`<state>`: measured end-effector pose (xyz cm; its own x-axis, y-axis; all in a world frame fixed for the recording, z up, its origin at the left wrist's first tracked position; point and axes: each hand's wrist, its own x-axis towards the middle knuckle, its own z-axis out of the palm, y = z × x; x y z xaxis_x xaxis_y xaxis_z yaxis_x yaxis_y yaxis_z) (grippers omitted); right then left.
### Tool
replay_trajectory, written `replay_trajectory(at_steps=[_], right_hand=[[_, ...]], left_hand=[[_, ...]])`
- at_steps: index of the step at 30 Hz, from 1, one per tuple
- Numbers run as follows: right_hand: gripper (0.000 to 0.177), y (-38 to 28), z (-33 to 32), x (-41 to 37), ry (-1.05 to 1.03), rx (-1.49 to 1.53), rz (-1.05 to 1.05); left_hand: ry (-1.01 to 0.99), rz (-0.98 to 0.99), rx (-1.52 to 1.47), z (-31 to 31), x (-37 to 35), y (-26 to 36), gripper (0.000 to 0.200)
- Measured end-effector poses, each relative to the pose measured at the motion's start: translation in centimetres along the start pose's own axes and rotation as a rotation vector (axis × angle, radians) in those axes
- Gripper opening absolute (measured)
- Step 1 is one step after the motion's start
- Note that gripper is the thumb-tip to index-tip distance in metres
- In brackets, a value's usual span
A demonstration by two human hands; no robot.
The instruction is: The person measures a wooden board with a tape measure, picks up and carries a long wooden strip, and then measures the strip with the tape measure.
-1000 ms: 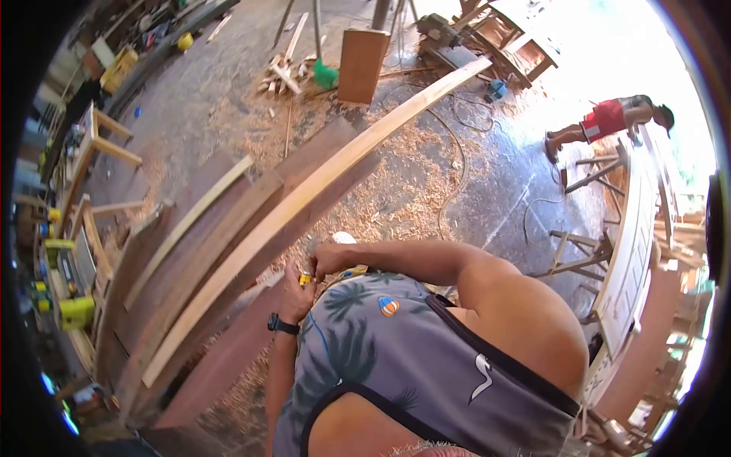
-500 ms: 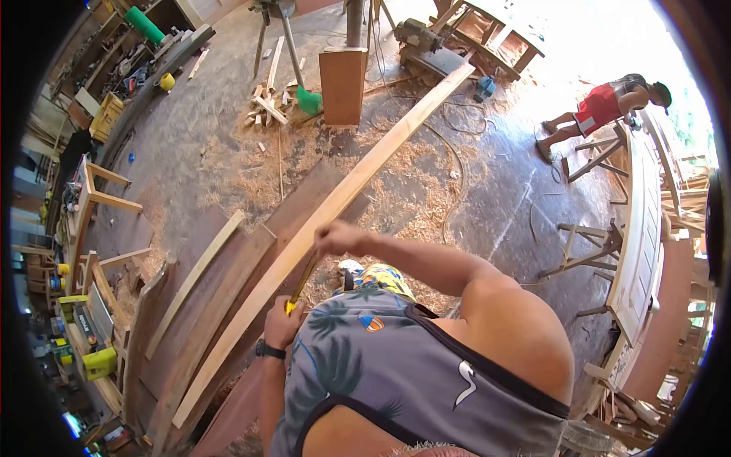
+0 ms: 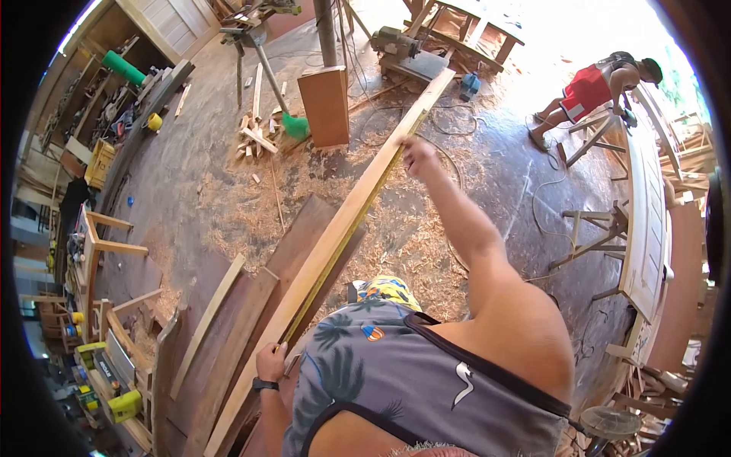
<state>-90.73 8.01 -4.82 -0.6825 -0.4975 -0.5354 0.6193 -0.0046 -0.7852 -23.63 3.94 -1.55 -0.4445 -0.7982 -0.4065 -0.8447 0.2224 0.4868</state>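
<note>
A long pale wooden plank (image 3: 335, 236) runs diagonally from the lower left toward a machine at the top. Along its right edge stretches the yellow blade of a tape measure (image 3: 346, 242). My left hand (image 3: 271, 361), with a dark watch on the wrist, is closed at the near part of the plank, at the tape's lower end; the tape case is hidden in it. Reaching far along the plank, my right hand (image 3: 419, 158) is closed, its fingertips at the blade by the plank's edge. Some motion blur covers that hand.
Darker boards (image 3: 236, 327) lie left of the plank. A machine with a motor (image 3: 396, 46) stands at the far end, near a brown box-like post (image 3: 324, 107). Shavings and cables cover the floor. Another person (image 3: 590, 91) bends over a door panel (image 3: 643, 228) on trestles at right.
My right hand has moved up and away along the plank, drawing out the yellow blade. My left hand has moved down and left onto the plank. The view has shifted slightly.
</note>
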Motion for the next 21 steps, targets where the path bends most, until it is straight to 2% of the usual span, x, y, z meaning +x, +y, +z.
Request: replay_trajectory(at_steps=[1, 2, 3, 4, 5, 8, 10, 11, 12, 14, 16, 18, 21], right_hand=[[0.019, 3.5, 0.9, -0.2, 0.055, -0.058, -0.038], [0.018, 4.0, 4.0, -6.1, 0.086, -0.094, -0.074], [0.018, 8.2, 4.1, -5.4, 0.140, -0.240, -0.007], [0.018, 8.7, 5.5, -9.7, 0.047, -0.335, 0.017], [0.023, 9.6, 6.5, -12.5, -0.072, -0.298, 0.009], [0.021, 10.6, 7.1, -14.1, -0.070, -0.207, 0.064], [0.018, 9.8, 5.8, -10.6, -0.002, -0.252, 0.078], [0.017, 9.3, 5.2, -8.5, 0.041, -0.149, 0.012], [0.017, 8.3, 4.0, -6.0, 0.099, -0.257, -0.027], [0.022, 4.7, 3.0, -3.6, 0.205, -0.193, 0.030], [0.019, 4.2, 0.5, 1.4, 0.230, -0.205, -0.021], [0.018, 2.1, 0.4, 1.6, 0.310, -0.216, -0.061], [0.013, 2.0, -0.7, 3.2, 0.298, -0.165, -0.053]], left_hand=[[-0.013, -0.018, 0.027, 0.2, 1.0, 1.8, 0.034], [-0.014, -0.015, 0.027, 0.6, 1.9, 3.4, 0.034], [-0.006, 0.005, 0.053, 1.0, 2.9, 4.9, 0.036], [0.001, 0.027, 0.080, 1.4, 3.9, 6.4, 0.037], [-0.003, 0.029, 0.082, 1.7, 4.8, 7.7, 0.037], [-0.019, 0.072, 0.159, 2.5, 6.7, 11.2, 0.040], [-0.025, 0.040, 0.151, 2.9, 7.3, 12.7, 0.043], [-0.030, 0.045, 0.156, 3.0, 7.4, 12.6, 0.043], [-0.061, 0.028, 0.192, 3.2, 7.6, 12.5, 0.044], [-0.117, -0.009, 0.258, 3.6, 7.8, 12.3, 0.045], [-0.122, -0.039, 0.261, 3.2, 7.4, 11.8, 0.045], [-0.125, -0.082, 0.261, 3.0, 6.9, 10.9, 0.045], [-0.076, -0.105, 0.243, 2.7, 6.0, 9.9, 0.045]])
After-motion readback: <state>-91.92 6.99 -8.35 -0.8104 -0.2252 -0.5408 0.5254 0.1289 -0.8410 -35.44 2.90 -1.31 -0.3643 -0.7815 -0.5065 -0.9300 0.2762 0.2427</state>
